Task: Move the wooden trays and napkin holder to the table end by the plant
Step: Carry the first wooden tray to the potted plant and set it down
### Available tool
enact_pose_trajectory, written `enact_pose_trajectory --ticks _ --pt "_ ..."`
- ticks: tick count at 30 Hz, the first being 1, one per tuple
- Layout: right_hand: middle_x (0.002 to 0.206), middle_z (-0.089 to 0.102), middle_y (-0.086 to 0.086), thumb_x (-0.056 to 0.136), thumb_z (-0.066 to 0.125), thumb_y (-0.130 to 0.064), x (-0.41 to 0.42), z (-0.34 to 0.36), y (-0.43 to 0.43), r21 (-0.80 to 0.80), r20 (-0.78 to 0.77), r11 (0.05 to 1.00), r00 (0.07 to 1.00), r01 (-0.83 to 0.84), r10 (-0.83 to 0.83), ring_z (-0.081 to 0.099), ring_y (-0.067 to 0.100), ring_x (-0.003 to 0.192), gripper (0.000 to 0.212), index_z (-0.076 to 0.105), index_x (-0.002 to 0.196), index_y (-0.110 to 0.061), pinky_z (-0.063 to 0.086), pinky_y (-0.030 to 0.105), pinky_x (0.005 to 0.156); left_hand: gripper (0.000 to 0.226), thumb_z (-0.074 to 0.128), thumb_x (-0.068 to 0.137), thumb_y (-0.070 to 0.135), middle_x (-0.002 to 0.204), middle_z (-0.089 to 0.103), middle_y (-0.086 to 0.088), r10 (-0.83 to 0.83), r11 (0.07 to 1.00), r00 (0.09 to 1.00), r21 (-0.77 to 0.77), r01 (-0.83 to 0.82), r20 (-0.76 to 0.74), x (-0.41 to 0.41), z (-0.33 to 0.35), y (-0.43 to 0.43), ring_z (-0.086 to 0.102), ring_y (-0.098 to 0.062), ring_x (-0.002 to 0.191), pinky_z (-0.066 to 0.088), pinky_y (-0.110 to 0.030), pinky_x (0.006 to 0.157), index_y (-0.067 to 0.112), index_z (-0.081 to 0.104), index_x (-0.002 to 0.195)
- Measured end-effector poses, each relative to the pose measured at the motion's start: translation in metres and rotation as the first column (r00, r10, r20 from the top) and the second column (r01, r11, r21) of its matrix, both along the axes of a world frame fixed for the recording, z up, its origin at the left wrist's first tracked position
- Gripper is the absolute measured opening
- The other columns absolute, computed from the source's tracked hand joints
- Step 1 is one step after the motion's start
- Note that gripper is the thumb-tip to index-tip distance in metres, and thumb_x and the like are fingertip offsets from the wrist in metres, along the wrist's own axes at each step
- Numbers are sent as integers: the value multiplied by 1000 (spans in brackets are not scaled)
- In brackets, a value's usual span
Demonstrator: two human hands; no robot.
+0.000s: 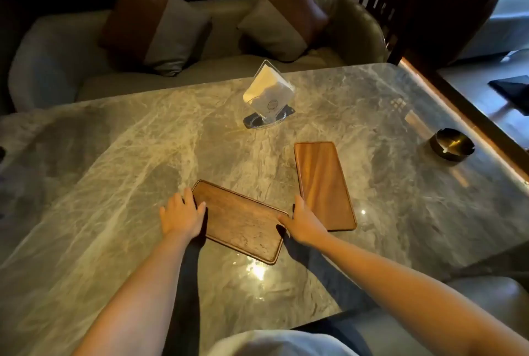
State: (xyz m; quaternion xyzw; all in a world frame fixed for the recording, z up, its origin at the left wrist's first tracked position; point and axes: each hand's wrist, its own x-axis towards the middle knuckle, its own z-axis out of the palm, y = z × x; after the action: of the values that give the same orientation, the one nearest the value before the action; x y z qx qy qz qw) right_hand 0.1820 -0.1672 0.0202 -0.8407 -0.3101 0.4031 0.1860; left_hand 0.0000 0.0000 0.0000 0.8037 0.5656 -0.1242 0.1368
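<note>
Nearest the camera in the head view, two bare forearms reach out over the marble tabletop (114, 155) to the near tray (240, 222). The left hand (183, 216) lies on that tray's left short edge, fingers spread and thumb over the rim. The right hand (302, 225) sits at its right corner, fingers curled against the edge. Each grip is loosely closed on the near tray's rim; whether fingers have got under the wood I cannot tell, and the tray looks flat on the tabletop, turned at a slant.

Just right of the near tray lies the second tray (325, 184), lengthwise away from the camera, its near end almost touching the right hand. Beyond the near tray, well apart from it, stands the napkin holder (269, 95), clear, upright and full of white napkins. Far to the right of the near tray, by the tabletop's edge, sits a dark ashtray (452, 143). No plant shows here, so the target end cannot be placed.

Judging the risks: the polished stone is slick and the rim shallow, so a lift by fingertips alone could slip. The right hand could also nudge the second tray as it lifts. The tall napkin holder may tip if caught while being carried past.
</note>
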Motion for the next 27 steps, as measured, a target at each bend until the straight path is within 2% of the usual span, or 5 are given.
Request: enact_pose_trajectory --ticks 6,11,18,24,27 --pt "103 63 18 89 53 -21 -14 -16 6 -142 -114 971 971 193 -209 63 31 96 23 55 105 -5 53 36 83 60 29 96 47 144 41 -16 -2 998 998 -68 -3 -68 -14 -10 24 38 -32 133 30 -47 107 9 26 143" --pt "62 60 10 89 52 -21 -20 -24 19 -206 -137 939 942 277 -308 60 22 48 24 60 100 -1 56 33 49 58 29 95 49 139 47 -16 -37 993 995 -111 26 -97 -12 -13 40 43 -33 129 33 -45 105 7 40 133" --pt "105 65 16 90 55 -22 -25 -35 29 -215 -61 931 947 296 -315 64 27 85 32 52 117 -4 50 27 57 54 40 92 49 126 57 -21 -43 983 999 -180 39 -19 -16 -19 56 52 -37 118 40 -42 96 4 43 122" --pt "63 57 2 93 52 -17 -33 -34 57 -224 -71 940 958 256 -278 56 12 53 21 59 76 -8 40 14 30 65 46 88 54 124 58 -22 18 961 1000 -276 -20 -13 -46 -17 78 56 -37 112 47 -42 89 2 40 127" --pt "78 63 8 93 51 -16 -43 -31 87 -184 -54 968 982 169 -182 61 19 68 20 64 91 -2 49 24 56 70 48 85 58 116 63 -19 91 959 996 -271 -82 21 -75 -11 91 61 -35 103 50 -40 81 4 39 129"
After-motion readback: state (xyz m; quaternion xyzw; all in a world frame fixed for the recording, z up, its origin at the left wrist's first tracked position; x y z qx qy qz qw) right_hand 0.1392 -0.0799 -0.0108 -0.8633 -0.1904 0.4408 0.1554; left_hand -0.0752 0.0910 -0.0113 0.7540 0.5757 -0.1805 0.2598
